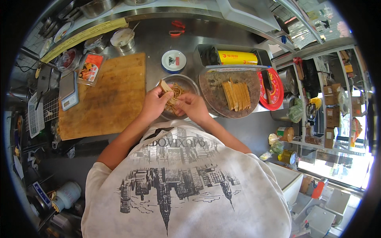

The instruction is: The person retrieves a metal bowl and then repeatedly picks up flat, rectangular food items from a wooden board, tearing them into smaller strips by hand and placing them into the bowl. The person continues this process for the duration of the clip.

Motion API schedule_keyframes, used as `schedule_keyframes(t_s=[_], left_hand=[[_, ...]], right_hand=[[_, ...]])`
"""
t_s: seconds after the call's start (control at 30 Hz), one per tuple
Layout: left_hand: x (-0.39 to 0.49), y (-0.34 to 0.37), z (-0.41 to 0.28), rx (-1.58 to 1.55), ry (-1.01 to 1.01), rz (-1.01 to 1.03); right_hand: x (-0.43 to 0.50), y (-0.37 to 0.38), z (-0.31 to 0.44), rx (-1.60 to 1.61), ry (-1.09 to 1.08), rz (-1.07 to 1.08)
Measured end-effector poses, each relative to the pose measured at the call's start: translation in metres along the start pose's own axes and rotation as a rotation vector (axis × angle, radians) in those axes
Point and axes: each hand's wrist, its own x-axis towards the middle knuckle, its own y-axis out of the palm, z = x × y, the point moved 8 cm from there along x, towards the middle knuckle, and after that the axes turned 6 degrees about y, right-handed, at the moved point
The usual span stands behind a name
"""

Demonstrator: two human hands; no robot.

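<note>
My left hand grips a small stack of thin tan slices, which look like dried tofu. Pinched in my right hand are loose strips hanging between the two hands; where each strip ends is hidden by the fingers. Both hands are over a round stainless steel bowl that contains more cut strips. To the right, a row of the same tan slices lies on a round wooden chopping block.
A cleaver rests on a red tray. Behind the block stands a metal box holding a yellow roll. Stacked small dishes and red scissors lie beyond the bowl. A wooden board and kitchen scale are left.
</note>
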Motion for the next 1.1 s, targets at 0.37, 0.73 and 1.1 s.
schedule_keyframes(t_s=[0.37,0.73,1.1], left_hand=[[0.000,-0.005,0.038,0.038,-0.071,0.171],[-0.005,-0.027,0.045,0.164,-0.133,0.165],[-0.020,-0.031,0.054,0.172,-0.141,0.147]], right_hand=[[-0.001,0.003,-0.010,-0.194,-0.090,-0.148],[0.015,-0.015,-0.045,0.044,0.008,-0.258],[0.020,0.021,-0.053,0.067,-0.016,-0.042]])
